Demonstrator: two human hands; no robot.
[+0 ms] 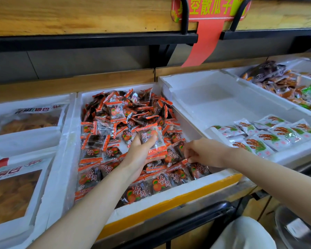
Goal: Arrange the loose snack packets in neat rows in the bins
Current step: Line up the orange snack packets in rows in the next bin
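A white foam bin (70,141) in the middle holds many orange-and-clear snack packets. The far part is a loose pile (126,108); the near part lies in flatter rows (151,182). My left hand (138,155) is palm up over the bin and holds one packet (153,141) between thumb and fingers. My right hand (203,153) reaches into the bin's near right corner and pinches the orange edge of a packet (198,169) lying there.
To the right, a white foam bin (223,97) holds white packets with green and orange print (269,135) at its near end. Boxes of flat snacks (16,193) sit left. A wooden shelf (79,15) overhangs. More mixed packets (284,83) lie far right.
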